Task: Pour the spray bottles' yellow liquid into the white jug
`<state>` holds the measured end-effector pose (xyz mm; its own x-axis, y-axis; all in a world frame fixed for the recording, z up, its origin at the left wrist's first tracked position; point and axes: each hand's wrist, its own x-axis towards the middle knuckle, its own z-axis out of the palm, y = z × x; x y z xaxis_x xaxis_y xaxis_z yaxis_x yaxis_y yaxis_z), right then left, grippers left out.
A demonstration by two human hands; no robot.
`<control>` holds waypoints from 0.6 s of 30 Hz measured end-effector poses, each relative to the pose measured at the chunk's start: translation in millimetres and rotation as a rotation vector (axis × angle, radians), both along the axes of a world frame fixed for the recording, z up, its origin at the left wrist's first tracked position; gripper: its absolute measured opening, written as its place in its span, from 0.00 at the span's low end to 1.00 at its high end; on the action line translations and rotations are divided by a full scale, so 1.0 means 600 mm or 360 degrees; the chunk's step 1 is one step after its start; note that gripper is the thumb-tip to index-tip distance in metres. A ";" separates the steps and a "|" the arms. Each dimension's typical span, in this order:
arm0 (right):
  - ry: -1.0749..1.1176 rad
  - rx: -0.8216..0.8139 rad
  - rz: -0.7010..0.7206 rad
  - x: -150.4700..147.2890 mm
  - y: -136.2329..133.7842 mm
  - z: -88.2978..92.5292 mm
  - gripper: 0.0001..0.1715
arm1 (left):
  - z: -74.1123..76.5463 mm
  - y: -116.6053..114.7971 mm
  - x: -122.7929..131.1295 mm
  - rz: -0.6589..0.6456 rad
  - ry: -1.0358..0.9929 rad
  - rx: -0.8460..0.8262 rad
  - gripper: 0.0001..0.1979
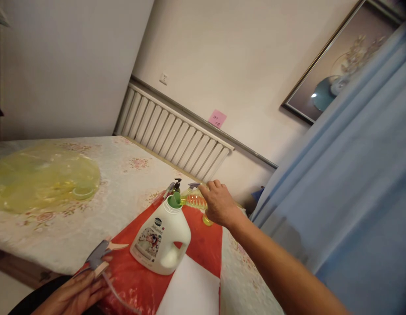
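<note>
Currently, the right hand (219,204) has its fingers wrapped around a clear, ribbed plastic bottle with a yellowish tint (193,201), tipped nearly onto its side. Just beyond those fingers, the bottle's mouth meets a green plastic spout (174,201) in the neck of a white plastic jug with a printed label (160,245) — the jug stands upright, its handle hole nearer the right fingers. The left hand (78,292) has its fingers closed on a grey-and-pink trigger spray head (98,256), with a thin clear tube (119,295) trailing beside them. Between the two sets of fingers, a glossy red sheet (203,236) (partly under the jug) covers the flower-patterned surface (120,175). Beyond the left fingers, well apart, lies a translucent yellow plastic bag (41,175).
</note>
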<state>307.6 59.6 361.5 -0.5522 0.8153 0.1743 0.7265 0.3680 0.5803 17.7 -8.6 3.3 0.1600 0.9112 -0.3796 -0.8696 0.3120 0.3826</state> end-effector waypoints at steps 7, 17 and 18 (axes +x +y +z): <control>-0.0040 0.0081 0.0073 -0.004 0.004 0.001 0.36 | 0.000 -0.002 0.000 -0.0013 -0.0075 -0.0001 0.14; -0.0134 0.0098 0.0129 -0.022 0.000 0.012 0.31 | -0.015 0.004 -0.006 -0.0043 -0.0031 0.0026 0.12; -0.0140 0.0095 0.0132 -0.024 -0.001 0.013 0.31 | -0.017 0.004 -0.006 -0.0039 -0.0025 0.0029 0.12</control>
<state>293.3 58.8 369.2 -0.6326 0.7558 0.1691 0.6402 0.3875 0.6634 14.2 -6.3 -7.0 0.1881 0.9137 -0.3603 -0.8679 0.3264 0.3744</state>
